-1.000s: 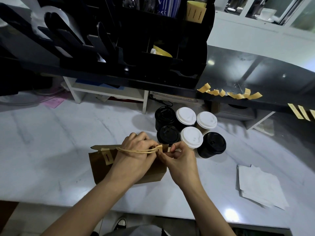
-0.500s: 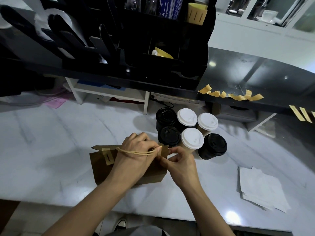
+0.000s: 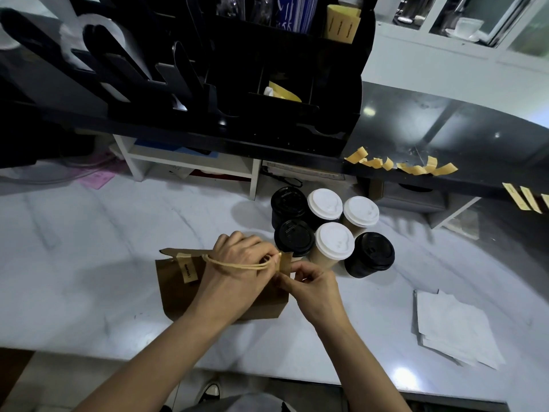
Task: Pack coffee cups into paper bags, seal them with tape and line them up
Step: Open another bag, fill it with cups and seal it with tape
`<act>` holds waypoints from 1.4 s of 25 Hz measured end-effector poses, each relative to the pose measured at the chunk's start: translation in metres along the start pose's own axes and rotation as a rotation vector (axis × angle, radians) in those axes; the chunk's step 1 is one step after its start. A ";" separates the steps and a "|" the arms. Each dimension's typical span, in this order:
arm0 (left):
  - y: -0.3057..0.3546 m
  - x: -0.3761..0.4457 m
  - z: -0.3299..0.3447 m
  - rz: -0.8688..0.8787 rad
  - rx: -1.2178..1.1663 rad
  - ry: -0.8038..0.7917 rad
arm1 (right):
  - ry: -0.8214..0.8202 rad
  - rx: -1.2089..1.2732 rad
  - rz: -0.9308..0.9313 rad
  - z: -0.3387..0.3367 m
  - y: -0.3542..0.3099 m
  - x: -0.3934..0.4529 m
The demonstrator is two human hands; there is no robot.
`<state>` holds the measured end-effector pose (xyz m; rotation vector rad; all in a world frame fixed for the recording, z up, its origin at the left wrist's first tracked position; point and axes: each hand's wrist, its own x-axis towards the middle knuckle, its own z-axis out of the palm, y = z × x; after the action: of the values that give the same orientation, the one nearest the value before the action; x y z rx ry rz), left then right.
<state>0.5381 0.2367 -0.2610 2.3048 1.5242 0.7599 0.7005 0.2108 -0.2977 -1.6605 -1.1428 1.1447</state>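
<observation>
In the head view, a brown paper bag [image 3: 190, 295] is seen standing on the white marbled desk [image 3: 89, 248], near its front edge. The bag's folded top is held by the left hand [image 3: 237, 263], whose fingers are curled over the rim; the twisted paper handle [image 3: 237, 264] is looped across the back of that hand. One strip of tape [image 3: 187, 267] is already stuck over the fold at the bag's left end. A second strip of tape [image 3: 285, 263] at the right end of the fold is pinched by the right hand [image 3: 312, 285] between thumb and fingertips, and is pressed against the bag.

Just behind and to the right of the bag, six lidded coffee cups [image 3: 332, 230] are grouped in two rows, three with black lids and three with white lids. Further strips of cut tape [image 3: 416, 168] are hung along the edge of the dark upper shelf [image 3: 445, 138]. A stack of white paper sheets [image 3: 454, 325] is laid on the desk at the right, well apart from the bag. A black organiser rack [image 3: 267, 69] is set on the shelf above.
</observation>
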 end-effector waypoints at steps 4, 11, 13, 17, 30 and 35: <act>-0.001 0.000 -0.001 0.027 -0.067 0.028 | -0.002 -0.006 -0.029 0.000 0.001 -0.001; -0.004 0.000 -0.001 0.114 -0.048 0.037 | 0.024 -0.004 -0.043 0.005 0.005 -0.004; -0.006 -0.003 -0.002 0.122 -0.059 0.048 | 0.035 0.001 -0.038 0.005 0.006 -0.005; -0.008 -0.020 -0.009 0.092 -0.102 0.040 | 0.065 0.015 -0.043 0.008 0.007 -0.008; -0.058 -0.074 -0.049 -0.149 -0.204 0.506 | 0.161 0.051 -0.043 0.020 0.018 -0.018; -0.075 -0.086 -0.050 -0.497 -0.316 0.313 | 0.140 0.104 -0.019 0.023 0.025 -0.031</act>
<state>0.4263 0.1862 -0.2807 1.5421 1.8435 1.1484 0.6788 0.1766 -0.3200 -1.6195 -0.9925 1.0411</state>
